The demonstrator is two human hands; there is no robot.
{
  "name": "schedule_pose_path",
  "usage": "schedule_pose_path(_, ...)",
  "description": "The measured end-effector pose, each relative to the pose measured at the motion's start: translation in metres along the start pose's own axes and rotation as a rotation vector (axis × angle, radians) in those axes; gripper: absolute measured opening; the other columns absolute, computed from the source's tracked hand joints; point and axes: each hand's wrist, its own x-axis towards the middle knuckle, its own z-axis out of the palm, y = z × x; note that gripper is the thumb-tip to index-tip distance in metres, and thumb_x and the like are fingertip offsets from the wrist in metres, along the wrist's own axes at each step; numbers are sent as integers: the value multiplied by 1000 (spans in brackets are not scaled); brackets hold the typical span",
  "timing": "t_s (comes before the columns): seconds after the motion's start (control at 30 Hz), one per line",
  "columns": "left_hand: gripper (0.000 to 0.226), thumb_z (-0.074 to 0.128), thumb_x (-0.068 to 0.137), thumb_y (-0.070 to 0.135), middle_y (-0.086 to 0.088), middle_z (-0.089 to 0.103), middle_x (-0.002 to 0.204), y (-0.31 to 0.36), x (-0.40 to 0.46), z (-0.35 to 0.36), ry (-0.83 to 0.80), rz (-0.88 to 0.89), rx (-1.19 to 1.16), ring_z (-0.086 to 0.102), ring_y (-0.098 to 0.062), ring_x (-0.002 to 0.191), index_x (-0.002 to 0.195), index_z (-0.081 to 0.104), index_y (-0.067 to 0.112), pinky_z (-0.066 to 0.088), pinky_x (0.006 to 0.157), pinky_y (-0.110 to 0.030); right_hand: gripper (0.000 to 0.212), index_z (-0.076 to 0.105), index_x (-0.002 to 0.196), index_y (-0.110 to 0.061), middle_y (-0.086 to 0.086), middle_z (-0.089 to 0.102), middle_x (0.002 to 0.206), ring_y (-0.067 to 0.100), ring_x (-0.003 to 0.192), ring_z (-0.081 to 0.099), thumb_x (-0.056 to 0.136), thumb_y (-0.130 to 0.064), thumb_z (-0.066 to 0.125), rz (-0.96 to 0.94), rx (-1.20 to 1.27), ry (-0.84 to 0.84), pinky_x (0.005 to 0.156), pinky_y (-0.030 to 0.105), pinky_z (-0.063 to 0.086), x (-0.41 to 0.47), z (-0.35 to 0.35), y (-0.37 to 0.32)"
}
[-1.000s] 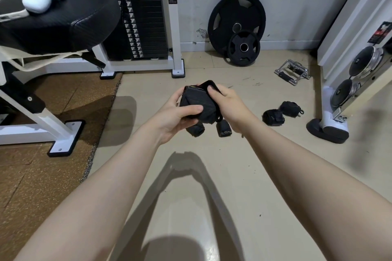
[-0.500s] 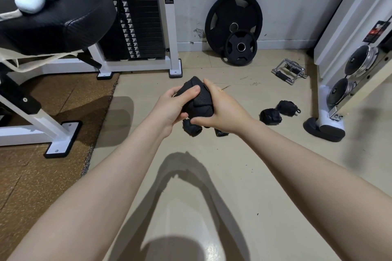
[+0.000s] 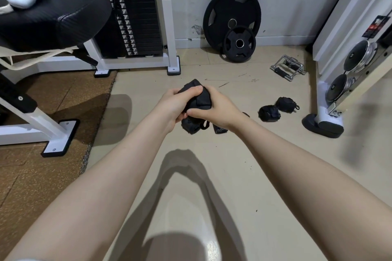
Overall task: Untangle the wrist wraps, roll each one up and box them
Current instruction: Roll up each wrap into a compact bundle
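Both hands hold one black wrist wrap [image 3: 200, 98] rolled into a tight bundle above the floor. My left hand [image 3: 175, 106] grips its left side with the thumb across the top. My right hand [image 3: 216, 108] grips its right side, thumb pressed under the roll. Below the hands two more rolled black wraps lie on the floor, one [image 3: 189, 127] with a loop sticking out, the other [image 3: 219, 130] partly hidden by my right wrist. Two further rolled wraps [image 3: 269, 113] [image 3: 286, 104] lie to the right. No box is in view.
A black padded bench [image 3: 53, 19] on a white frame stands at left over a brown mat [image 3: 31, 176]. A weight stack [image 3: 140, 21] and two weight plates [image 3: 232, 15] stand at the wall. A metal cable handle [image 3: 287, 68] lies at right by a white machine base [image 3: 324, 121].
The wrap has been turned and tightened between my hands, and both hands have shifted slightly lower and closer together. The wraps on the floor have not moved.
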Motion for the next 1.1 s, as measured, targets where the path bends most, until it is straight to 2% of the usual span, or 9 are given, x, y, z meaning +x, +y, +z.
schedule_pose_path(0.13,52,63,84,55,3,58,84,-16,6,-7,-2,14,-53,52,-10,63,115,59,14,44,54,-18,33,58,114,-13,5,67,105,21,96,65,84,-21,70,88,284,1,84,33,54,-2,2,17)
schedule_pose_path(0.27,35,49,90,58,8,63,113,-37,15,-12,-159,51,-108,56,-12,103,108,61,30,43,87,-33,32,55,125,-10,9,67,114,9,92,67,97,-25,51,162,677,-54,72,19,55,1,4,19)
schedule_pose_path(0.37,54,57,84,56,-4,63,119,-51,26,-13,-268,57,-348,56,-19,99,124,57,20,46,95,-41,28,56,118,-23,-3,69,106,-6,84,64,100,-38,41,180,523,-126,66,9,50,13,13,19)
schedule_pose_path(0.43,54,62,82,49,-7,67,119,-63,40,-21,-224,61,-441,63,-22,102,126,57,17,52,94,-41,34,60,114,-20,0,68,111,5,102,64,97,-45,44,175,332,-152,85,18,50,28,20,23)
schedule_pose_path(0.5,37,65,87,35,-8,71,104,-78,61,-29,-92,70,-405,69,-18,80,117,58,15,56,78,-34,46,57,124,-11,8,64,119,24,113,59,94,-45,52,186,115,-119,94,33,46,49,30,35)
schedule_pose_path(0.63,36,77,80,24,-10,65,97,-119,113,-42,278,-24,-324,62,-19,66,105,55,10,50,54,-27,55,35,142,-9,9,61,121,23,112,55,94,-28,54,241,-185,-168,84,26,38,78,53,64)
schedule_pose_path(0.77,50,78,78,33,-8,61,103,-162,168,-46,465,-242,-386,61,-25,87,113,53,8,54,80,-33,42,44,134,-12,4,57,128,23,112,52,95,-26,50,325,-225,-242,82,26,38,92,77,115)
schedule_pose_path(0.97,54,65,87,44,-5,60,96,-227,240,-51,458,-342,-333,60,-21,76,121,49,6,53,68,-30,41,43,136,-10,7,57,126,24,114,51,96,-23,46,411,-236,-234,87,26,39,126,98,183)
schedule_pose_path(1.1,54,58,94,27,-12,52,120,-272,275,-61,340,-380,-183,61,-21,83,135,34,2,53,76,-29,40,44,136,-9,6,58,122,23,115,51,97,-19,47,404,-184,-219,90,24,37,139,123,215)
